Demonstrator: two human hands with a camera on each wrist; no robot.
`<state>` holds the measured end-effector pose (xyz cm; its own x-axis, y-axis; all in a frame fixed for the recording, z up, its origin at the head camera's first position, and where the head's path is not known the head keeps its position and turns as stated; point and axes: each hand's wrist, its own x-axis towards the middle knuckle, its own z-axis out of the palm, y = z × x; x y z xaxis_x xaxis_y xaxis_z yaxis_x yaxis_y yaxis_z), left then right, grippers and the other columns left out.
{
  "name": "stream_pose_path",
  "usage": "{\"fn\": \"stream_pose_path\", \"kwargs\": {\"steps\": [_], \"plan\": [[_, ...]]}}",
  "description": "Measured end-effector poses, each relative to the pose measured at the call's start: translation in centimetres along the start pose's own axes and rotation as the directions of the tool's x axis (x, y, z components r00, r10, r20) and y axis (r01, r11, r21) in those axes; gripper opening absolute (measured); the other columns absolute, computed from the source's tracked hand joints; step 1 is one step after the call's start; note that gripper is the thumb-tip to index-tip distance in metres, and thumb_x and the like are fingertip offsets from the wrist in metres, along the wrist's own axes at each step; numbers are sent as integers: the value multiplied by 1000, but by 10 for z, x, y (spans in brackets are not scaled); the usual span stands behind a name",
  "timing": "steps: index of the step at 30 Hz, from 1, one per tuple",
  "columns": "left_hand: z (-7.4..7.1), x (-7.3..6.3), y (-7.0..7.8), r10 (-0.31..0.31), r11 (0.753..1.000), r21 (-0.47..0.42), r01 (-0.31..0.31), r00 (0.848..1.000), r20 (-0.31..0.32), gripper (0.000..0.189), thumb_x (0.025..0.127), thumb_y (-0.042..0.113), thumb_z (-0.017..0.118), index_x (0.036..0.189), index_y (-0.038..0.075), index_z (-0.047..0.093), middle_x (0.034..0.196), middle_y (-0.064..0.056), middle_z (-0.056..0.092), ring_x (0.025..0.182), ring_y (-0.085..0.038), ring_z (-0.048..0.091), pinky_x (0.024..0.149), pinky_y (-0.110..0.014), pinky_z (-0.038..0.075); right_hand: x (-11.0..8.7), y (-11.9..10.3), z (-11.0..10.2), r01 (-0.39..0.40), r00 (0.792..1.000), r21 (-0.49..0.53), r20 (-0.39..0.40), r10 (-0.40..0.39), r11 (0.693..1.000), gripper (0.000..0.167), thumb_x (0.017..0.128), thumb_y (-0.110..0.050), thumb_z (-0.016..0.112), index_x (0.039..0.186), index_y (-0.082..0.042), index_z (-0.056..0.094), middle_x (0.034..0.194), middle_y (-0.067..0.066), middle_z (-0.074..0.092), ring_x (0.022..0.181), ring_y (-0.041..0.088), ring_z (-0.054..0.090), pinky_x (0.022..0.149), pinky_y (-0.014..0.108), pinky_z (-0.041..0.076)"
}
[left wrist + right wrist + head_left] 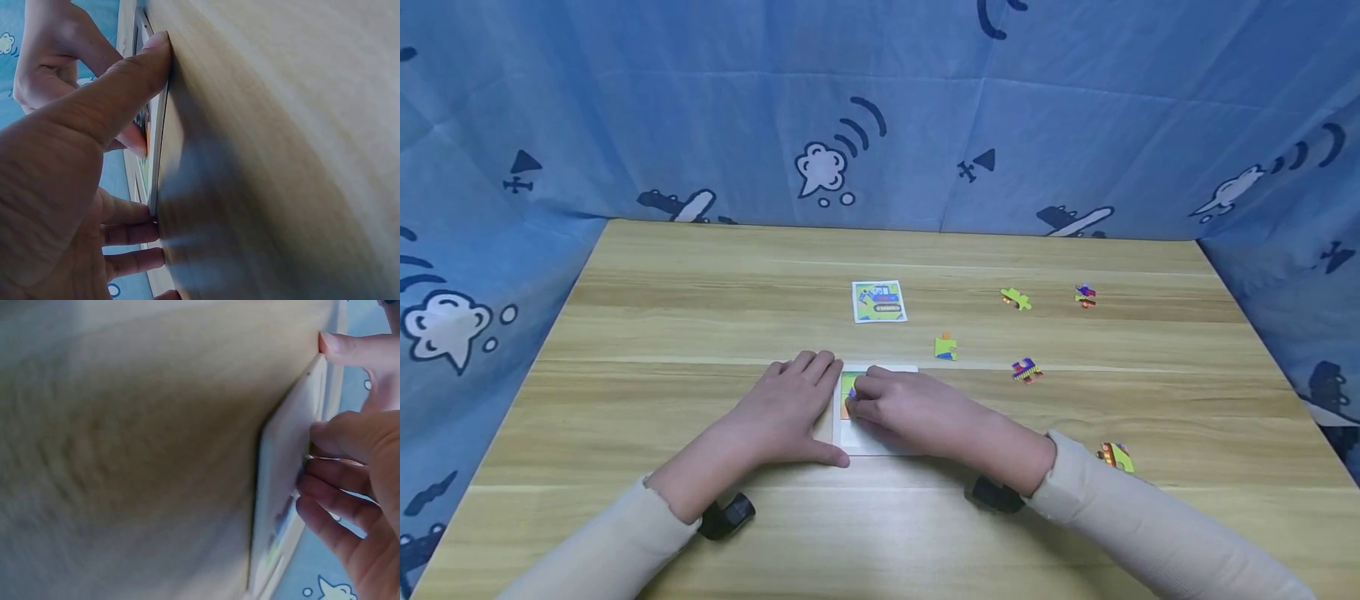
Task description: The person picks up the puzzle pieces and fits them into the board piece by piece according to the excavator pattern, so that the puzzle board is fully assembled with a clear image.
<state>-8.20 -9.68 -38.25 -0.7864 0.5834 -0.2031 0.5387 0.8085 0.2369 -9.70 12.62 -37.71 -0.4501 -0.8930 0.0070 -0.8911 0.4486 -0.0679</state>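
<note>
A white puzzle tray lies on the wooden table, with a green and orange section showing at its left side. My left hand rests at the tray's left edge, fingers extended, the thumb by the near left corner. Over the tray, my right hand has curled fingers and pinches a puzzle piece at the left part; the hand hides most of that piece. In the right wrist view, the thumb and fingers of the right hand come together above the tray.
Beyond the tray lies a square picture card of a blue digger. Loose puzzle pieces are spread to the right: a green one, another green one, a purple one, a small multicoloured one and a red-green one.
</note>
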Motion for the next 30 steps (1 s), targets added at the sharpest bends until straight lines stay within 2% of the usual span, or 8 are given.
{"fn": "stream_pose_path", "kwargs": {"steps": [4,8,13,17,21,23,28,30], "plan": [[0,0,0,6,1000,-1,-6,1000,2,118,76,75,78,155,-2,38,154,-15,46,142,-35,45,112,-57,46,-5,3,-4,-6,1000,88,28,4,996,30,101,-13,67,131,-11,72,123,1,72,114,15,67,92,29,61],[-1,0,1,7,1000,-6,-7,1000,-1,118,75,75,78,155,-3,39,153,-16,46,142,-36,44,112,-57,45,-17,11,-8,-39,999,225,31,33,974,37,100,-11,67,137,-8,68,133,5,71,126,18,68,106,33,57],[-1,0,1,-2,1000,-6,2,1000,9,120,76,76,78,156,-4,38,156,-17,45,144,-37,44,114,-58,44,-41,25,-13,-121,992,259,2,125,958,36,99,-12,71,135,-7,69,136,7,70,127,21,67,106,38,57],[-1,0,2,-4,1000,-7,4,1000,12,120,76,75,78,157,-4,38,157,-18,45,144,-37,43,115,-58,43,-67,48,-14,-236,967,255,-32,252,938,34,97,-9,73,131,-6,71,130,8,72,122,24,69,103,42,58],[-1,0,1,-4,1000,-1,4,1000,-1,119,75,75,79,156,-4,39,154,-17,46,142,-36,45,113,-58,45,-99,83,-17,-363,921,252,-48,386,897,34,95,-2,72,129,-2,71,127,14,71,120,31,69,99,48,59],[0,0,1,-4,1000,2,4,1000,-4,120,75,75,79,156,-4,39,154,-16,46,142,-36,45,113,-57,45,-117,102,-19,-414,894,259,-64,443,873,33,94,0,71,128,-1,71,125,17,71,114,32,71,92,48,61],[0,0,1,-10,1000,0,10,1000,7,120,75,75,79,157,-3,38,155,-16,45,143,-35,44,114,-57,44,-155,145,-18,-561,798,274,-72,599,781,27,99,-3,67,126,3,69,118,23,69,102,35,71,83,52,60],[1,0,1,-14,1000,-4,14,1000,13,120,75,75,79,157,-2,38,156,-15,45,143,-35,43,115,-58,43,-167,160,-16,-616,753,281,-64,654,736,27,101,-4,64,126,7,68,118,27,66,103,41,69,85,57,59]]}}
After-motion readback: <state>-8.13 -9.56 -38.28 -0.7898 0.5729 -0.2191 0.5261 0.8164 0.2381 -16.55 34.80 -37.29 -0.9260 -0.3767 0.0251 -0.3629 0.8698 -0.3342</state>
